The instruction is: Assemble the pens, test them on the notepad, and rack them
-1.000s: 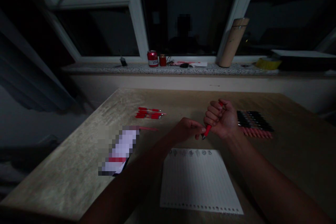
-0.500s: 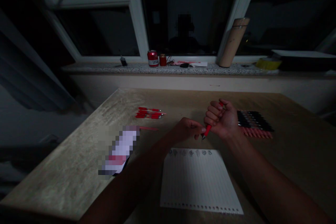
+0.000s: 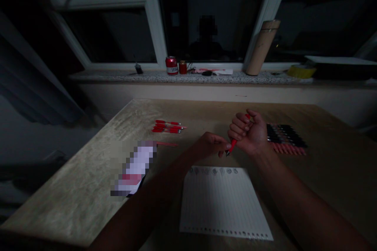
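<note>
A red pen (image 3: 233, 143) slants between my two hands, its metal tip pointing down and to the left. My right hand (image 3: 246, 131) is wrapped round the upper barrel, with the thumb by the pen's top end. Near the tip, my left hand (image 3: 213, 143) pinches the lower part between thumb and finger. Below the hands lies a lined sheet of paper (image 3: 224, 204) with a row of small dark scribbles along its top edge and punched holes along its bottom edge.
Several red pens (image 3: 167, 127) lie at the back left, near a blurred-out phone (image 3: 135, 168) and a thin red stick (image 3: 167, 144). Black pens (image 3: 285, 135) and pinkish-red ones (image 3: 288, 149) are lined up on the right. A can (image 3: 171, 66) and a tall flask (image 3: 263, 47) stand on the windowsill.
Both hands stay on the red pen in nearly the same place. My right hand has shifted very slightly upward and left.
</note>
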{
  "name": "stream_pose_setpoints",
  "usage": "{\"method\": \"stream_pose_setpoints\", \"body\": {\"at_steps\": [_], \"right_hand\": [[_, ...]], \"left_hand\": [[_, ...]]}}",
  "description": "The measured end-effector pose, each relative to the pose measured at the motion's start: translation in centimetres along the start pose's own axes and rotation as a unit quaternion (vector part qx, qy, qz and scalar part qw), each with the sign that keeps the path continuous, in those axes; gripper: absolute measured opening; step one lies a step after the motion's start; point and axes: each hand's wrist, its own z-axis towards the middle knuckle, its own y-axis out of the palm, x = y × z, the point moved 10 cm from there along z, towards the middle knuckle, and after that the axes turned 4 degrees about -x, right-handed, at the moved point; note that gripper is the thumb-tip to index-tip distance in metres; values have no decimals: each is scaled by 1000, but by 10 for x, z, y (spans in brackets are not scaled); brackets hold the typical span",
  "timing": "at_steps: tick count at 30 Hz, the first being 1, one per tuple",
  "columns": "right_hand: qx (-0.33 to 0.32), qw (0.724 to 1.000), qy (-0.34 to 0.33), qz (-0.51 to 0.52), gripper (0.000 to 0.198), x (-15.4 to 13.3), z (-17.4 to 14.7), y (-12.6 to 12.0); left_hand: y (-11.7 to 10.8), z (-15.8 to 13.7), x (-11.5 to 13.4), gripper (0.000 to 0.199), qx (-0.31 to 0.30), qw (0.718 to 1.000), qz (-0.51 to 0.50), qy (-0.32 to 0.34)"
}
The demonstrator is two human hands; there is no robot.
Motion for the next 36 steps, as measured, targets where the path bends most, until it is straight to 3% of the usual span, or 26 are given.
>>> {"method": "stream_pose_setpoints", "body": {"at_steps": [9,36], "right_hand": [[46,998,-4,-46,27,0,2,-9],[55,998,2,-43,30,2,2,-9]], "left_hand": [[-5,3,-8,32,21,1000,-13,-10],[-4,5,-15,35,20,999,-23,-28]]}}
